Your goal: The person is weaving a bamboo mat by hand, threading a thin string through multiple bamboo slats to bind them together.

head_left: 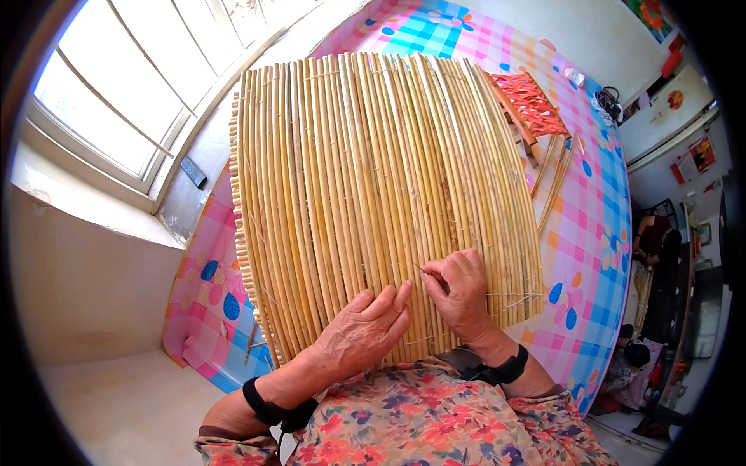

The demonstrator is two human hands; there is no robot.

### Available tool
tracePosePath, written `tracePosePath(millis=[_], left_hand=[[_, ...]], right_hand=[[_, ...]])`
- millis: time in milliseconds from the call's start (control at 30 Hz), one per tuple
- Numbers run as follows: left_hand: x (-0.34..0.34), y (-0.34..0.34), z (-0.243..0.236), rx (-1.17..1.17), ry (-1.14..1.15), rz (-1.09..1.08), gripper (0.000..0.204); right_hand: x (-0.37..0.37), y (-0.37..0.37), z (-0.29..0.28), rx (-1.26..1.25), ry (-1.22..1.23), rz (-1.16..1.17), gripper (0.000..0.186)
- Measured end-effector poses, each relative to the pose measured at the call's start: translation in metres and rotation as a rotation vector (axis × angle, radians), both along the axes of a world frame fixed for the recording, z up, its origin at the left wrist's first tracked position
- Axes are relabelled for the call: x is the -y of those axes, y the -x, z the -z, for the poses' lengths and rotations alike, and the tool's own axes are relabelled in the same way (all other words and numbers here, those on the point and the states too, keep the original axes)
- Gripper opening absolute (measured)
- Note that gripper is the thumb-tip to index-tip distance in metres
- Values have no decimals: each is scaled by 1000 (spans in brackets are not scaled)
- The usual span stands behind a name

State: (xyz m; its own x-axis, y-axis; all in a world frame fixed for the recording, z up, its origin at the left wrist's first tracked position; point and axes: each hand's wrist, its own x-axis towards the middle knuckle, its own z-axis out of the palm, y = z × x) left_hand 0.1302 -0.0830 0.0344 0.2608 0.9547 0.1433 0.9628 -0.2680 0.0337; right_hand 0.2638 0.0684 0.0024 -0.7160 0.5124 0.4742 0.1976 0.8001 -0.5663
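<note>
A large mat of straw-coloured reed stalks point(350, 171) lies in front of me, the stalks side by side and bound by thin cross threads. My left hand point(365, 320) rests on its near part, fingers stretched over the stalks and holding nothing. Just to the right, my right hand point(460, 291) is closed in a pinch over the mat. A thin dark needle-like piece point(420, 268) shows at its fingertips; its far end is hard to make out. A thread point(509, 295) runs across the stalks near the right edge.
The mat lies on a pink and blue checked cover point(587, 225). At the far right stand a small wooden frame with red woven strips point(532, 105) and loose stalks point(553, 182). A remote control point(193, 172) lies by the barred window point(116, 93). Other people point(657, 237) are at the right.
</note>
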Motion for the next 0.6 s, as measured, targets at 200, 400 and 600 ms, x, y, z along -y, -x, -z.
tracePosePath(millis=[200,400,600], left_hand=[[7,1,4,92,-62,-40,32],[10,7,3,93,-79,-110,39],[9,10,4,65,-50,-74,42]], right_hand=[[0,0,-2,3,-4,1,20],[0,0,-2,10,-14,3,20],[0,0,-1,11,-15,10,19]])
